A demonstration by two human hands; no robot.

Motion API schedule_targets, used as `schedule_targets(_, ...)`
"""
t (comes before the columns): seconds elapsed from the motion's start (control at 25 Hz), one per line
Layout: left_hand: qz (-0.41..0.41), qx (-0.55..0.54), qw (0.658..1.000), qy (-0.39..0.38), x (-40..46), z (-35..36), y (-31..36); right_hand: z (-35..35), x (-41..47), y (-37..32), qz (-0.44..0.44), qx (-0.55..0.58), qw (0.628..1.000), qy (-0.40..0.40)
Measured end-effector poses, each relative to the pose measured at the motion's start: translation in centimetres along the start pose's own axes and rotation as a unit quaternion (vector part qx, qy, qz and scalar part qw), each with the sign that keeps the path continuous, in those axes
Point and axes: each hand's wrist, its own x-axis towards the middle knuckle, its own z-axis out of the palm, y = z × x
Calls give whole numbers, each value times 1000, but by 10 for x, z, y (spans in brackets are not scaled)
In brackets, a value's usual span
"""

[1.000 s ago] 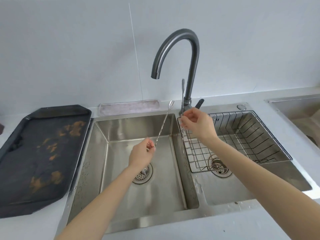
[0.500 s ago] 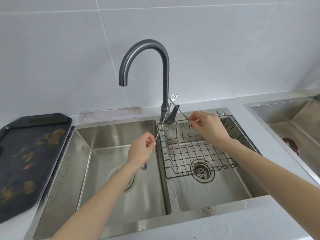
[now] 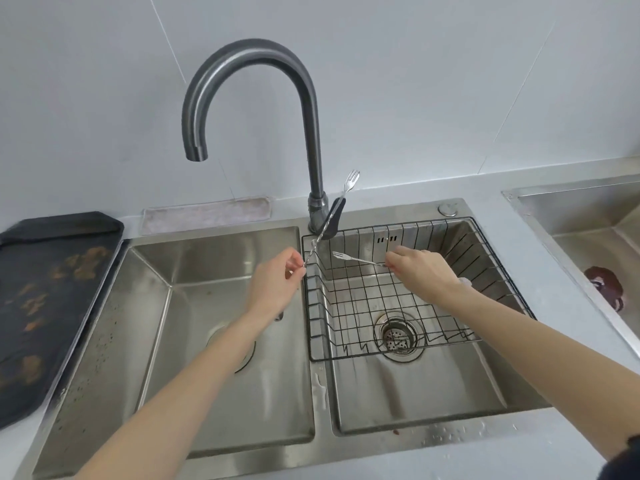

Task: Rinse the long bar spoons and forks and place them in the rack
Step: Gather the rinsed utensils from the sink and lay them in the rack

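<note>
Now the camera is sitting closer to the double sink (image 3: pixel 221 424) than half a second ago, and the right hand (image 3: pixel 420 268) has come down from above the rack's back edge to just over the wire rack (image 3: pixel 498 282) itself. The short fork (image 3: pixel 358 259) it is pinching has swung from a steep tilt to lying nearly level, tines pointing left toward the rack's rear left corner, hanging above the wires without clearly touching them. The left hand (image 3: pixel 277 282) is staying over the divider side of the left basin, much as before, with thumb and forefinger closed on the lower end of a long twisted bar fork (image 3: pixel 329 220). That fork is slanting up and to the right, crossing in front of the faucet's (image 3: pixel 304 98) base and dark lever, its small tines showing pale against the wall above the counter. Both forearms are reaching in from the bottom of the view, the right one stretching across the right basin, the left one angling up over the left basin. Both utensils are looking thin, silvery and shiny. The rack is sitting in the back part of the right basin, black-wired, over the drain. A dark tray (image 3: pixel 52 289) with brownish smears is lying on the counter to the left, well apart from the hands.
</note>
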Motion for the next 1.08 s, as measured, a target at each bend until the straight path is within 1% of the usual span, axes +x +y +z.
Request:
schedule_targets(0.16, -4, 31, 999, -13, 7, 13, -7, 26, 13, 11, -18, -38, 998, -42)
schedule_targets(0.4, -31, 46, 998, -33, 18, 24, -25, 62, 30, 17, -31, -47, 996, -72)
schedule_targets(0.56, -26, 62, 997, -34, 23, 29, -34, 79, 38, 14, -46, -34, 995, -76)
schedule_targets(0.68, -34, 48, 998, -38, 25, 34, -37, 87, 43, 8, -55, -32, 994, -87)
schedule_targets(0.8, -46, 36, 997, -40, 24, 37, -39, 92, 43, 5, -44, -20, 994, -95)
schedule_targets(1.08, -61, 31, 997, -44, 21, 41, -43, 99, 40, 3, -36, -6, 996, -86)
